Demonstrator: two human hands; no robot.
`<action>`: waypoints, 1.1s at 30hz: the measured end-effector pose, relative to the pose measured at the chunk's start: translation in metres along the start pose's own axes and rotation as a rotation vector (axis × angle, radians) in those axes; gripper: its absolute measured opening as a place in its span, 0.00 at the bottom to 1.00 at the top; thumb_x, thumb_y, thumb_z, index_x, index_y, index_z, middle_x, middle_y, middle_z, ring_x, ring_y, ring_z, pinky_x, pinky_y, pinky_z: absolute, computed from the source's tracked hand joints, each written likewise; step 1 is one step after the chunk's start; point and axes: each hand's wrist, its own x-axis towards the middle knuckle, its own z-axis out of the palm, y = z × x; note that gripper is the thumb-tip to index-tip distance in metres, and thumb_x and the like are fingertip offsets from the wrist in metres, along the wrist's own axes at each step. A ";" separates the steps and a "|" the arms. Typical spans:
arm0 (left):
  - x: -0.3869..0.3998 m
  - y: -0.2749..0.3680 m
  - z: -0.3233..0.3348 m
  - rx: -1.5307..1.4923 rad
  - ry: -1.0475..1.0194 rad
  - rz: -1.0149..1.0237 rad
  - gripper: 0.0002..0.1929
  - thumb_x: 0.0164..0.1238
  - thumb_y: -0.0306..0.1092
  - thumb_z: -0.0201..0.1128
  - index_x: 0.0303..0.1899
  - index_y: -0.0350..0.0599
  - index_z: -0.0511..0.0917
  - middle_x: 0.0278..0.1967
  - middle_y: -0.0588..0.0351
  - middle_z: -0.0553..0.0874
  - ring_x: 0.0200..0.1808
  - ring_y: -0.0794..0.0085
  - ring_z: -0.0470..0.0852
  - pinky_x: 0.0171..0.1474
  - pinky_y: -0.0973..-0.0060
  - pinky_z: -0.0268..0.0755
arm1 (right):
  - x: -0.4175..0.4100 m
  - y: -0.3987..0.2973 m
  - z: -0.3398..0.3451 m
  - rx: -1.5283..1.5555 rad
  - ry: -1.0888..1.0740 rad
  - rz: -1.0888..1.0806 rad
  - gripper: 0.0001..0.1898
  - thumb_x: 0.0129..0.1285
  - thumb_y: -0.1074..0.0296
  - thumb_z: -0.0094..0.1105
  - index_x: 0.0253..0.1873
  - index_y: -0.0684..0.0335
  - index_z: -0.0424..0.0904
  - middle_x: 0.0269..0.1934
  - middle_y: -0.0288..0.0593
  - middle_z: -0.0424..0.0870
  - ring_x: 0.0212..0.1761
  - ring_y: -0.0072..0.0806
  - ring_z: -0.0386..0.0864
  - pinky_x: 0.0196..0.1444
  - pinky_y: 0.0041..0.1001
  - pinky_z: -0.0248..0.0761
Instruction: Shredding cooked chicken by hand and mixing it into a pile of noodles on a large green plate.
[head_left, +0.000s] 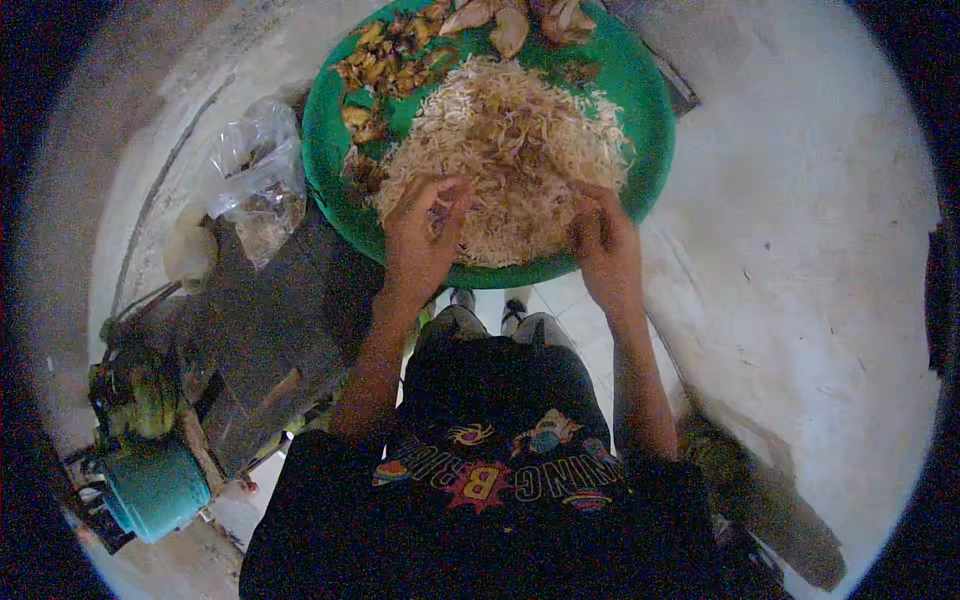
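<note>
A large round green tray lies before me, bearing a broad heap of pale, stringy shreds, finer and browner in the middle. My left hand is at the heap's near left part, fingers bent together; a few shreds show at its fingertips. At the near right part is my right hand, its fingers curled down at the shreds; whether it grips any is unclear. Along the tray's left side lie browned pieces, perhaps cooked food. Larger pale pieces sit at the far edge.
Left of the tray, a clear plastic bag with brownish contents rests by a dark surface. A turquoise container stands at the lower left. A pale wall or panel runs along the right. Below the tray, feet show on a tiled floor.
</note>
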 end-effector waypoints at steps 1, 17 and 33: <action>0.000 -0.001 -0.002 -0.001 -0.004 -0.010 0.07 0.63 0.25 0.58 0.42 0.38 0.78 0.37 0.50 0.82 0.35 0.66 0.82 0.41 0.74 0.73 | -0.005 -0.001 -0.002 0.080 -0.012 0.077 0.12 0.69 0.66 0.47 0.50 0.66 0.74 0.28 0.49 0.79 0.28 0.36 0.78 0.34 0.31 0.72; -0.038 -0.010 -0.008 0.174 -0.231 0.040 0.07 0.59 0.27 0.60 0.40 0.44 0.80 0.40 0.52 0.81 0.43 0.55 0.79 0.51 0.63 0.71 | -0.046 -0.008 -0.026 0.154 0.006 0.369 0.17 0.72 0.58 0.43 0.51 0.66 0.74 0.23 0.34 0.74 0.22 0.16 0.68 0.23 0.18 0.62; -0.010 -0.011 0.046 0.489 -0.280 0.190 0.11 0.56 0.34 0.62 0.41 0.45 0.80 0.46 0.51 0.79 0.53 0.54 0.75 0.52 0.59 0.71 | -0.050 -0.012 -0.032 0.166 0.005 0.290 0.17 0.72 0.59 0.42 0.50 0.67 0.76 0.21 0.33 0.73 0.21 0.15 0.67 0.23 0.18 0.61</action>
